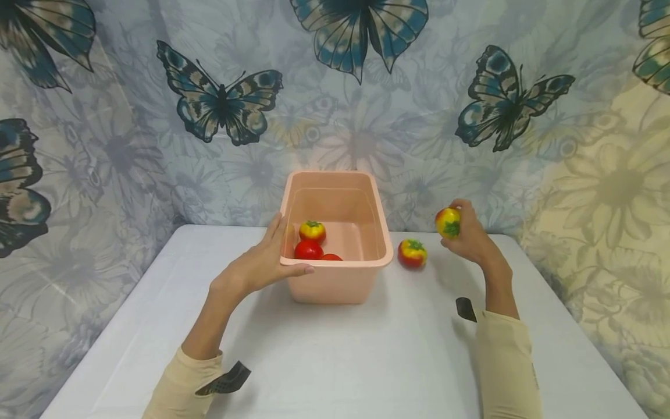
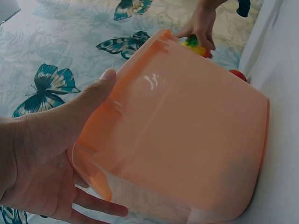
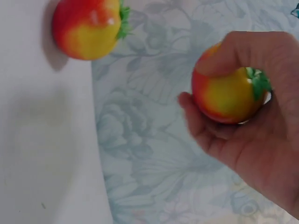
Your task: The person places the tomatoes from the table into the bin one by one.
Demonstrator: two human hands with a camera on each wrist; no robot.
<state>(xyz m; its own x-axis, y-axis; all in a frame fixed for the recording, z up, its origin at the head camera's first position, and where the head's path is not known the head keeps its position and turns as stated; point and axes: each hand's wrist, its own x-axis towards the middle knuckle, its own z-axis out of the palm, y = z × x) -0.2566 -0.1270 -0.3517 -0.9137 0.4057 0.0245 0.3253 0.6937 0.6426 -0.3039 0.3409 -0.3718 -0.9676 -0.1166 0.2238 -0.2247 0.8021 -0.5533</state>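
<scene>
A peach-coloured plastic bin [image 1: 335, 285] stands upright on the white table. My left hand [image 1: 256, 259] rests against its near left corner, thumb along the front rim and straight, spread fingers on the left side. Inside the bin lie a red-and-yellow fruit with a green leafy top [image 1: 312, 231], a shiny red fruit [image 1: 309, 249] and another red one [image 1: 331, 256] partly hidden by the rim. To the right, my right hand [image 1: 471, 235] grips a similar red-and-yellow fruit [image 3: 229, 93] above the table, thumb and fingers curled round it. Another such fruit [image 1: 412, 254] sits on the table, right of the bin.
The white table [image 1: 419, 361] reaches back to a wall cloth [image 1: 361, 128] printed with butterflies and flowers. This cloth also hangs along both sides. A dark strap end sticks out from each sleeve.
</scene>
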